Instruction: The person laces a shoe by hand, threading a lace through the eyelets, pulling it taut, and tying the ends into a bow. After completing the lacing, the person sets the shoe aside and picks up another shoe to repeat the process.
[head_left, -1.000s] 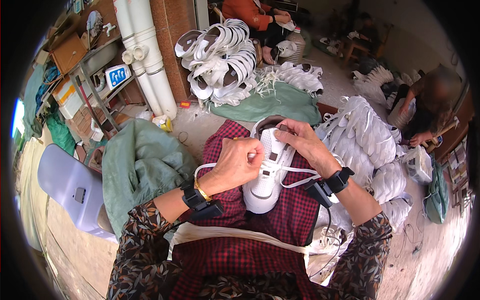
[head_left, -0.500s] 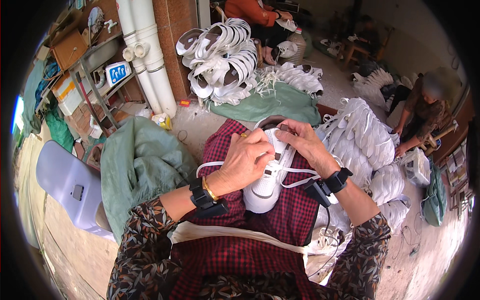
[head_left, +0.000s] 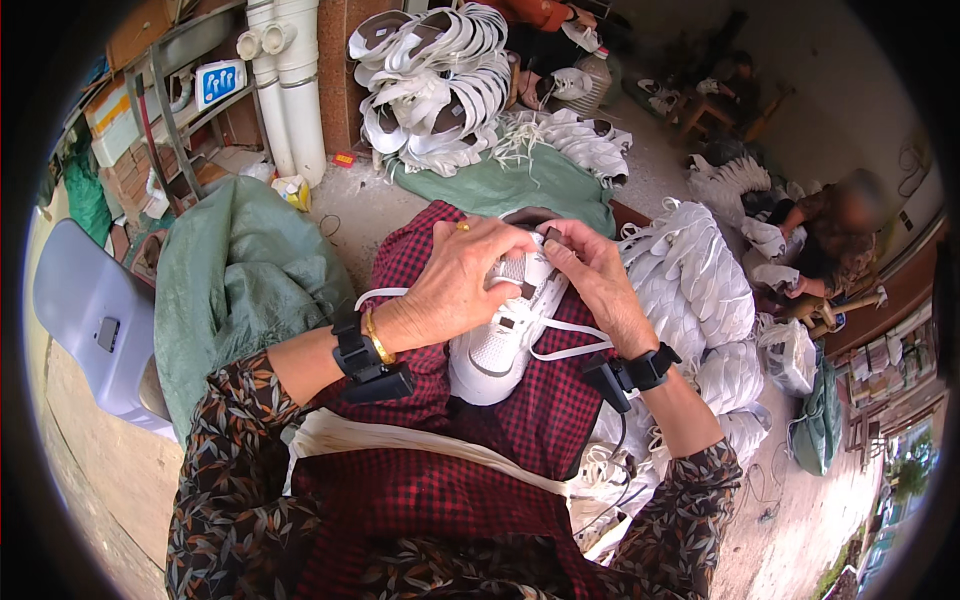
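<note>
A white sneaker upper [head_left: 485, 368] rests on my lap over a red and black checked apron [head_left: 400, 490], its toe toward me. My left hand [head_left: 455, 275] bends over its left side, thumb and fingers on the tongue and lacing area. On the right edge near the collar, my right hand [head_left: 597, 283] pinches a dark tab, thumb on top. One white shoelace [head_left: 570, 352] loops out below my right hand, and another end comes out left of my left wrist. What lies under my left fingers is partly hidden.
White uppers lie heaped at my right [head_left: 690, 285], with another stack [head_left: 435, 90] ahead. A green sack [head_left: 250, 270] and a grey-purple chair [head_left: 90, 320] stand at left. White pipes [head_left: 290, 100] rise behind. A co-worker [head_left: 835, 240] sits at far right; another's orange sleeve shows at the top.
The view has shifted, so the scene sits further left and higher. My left hand has moved up the lacing area, and its thumb and forefinger have spread apart. My right hand still pinches near the collar.
</note>
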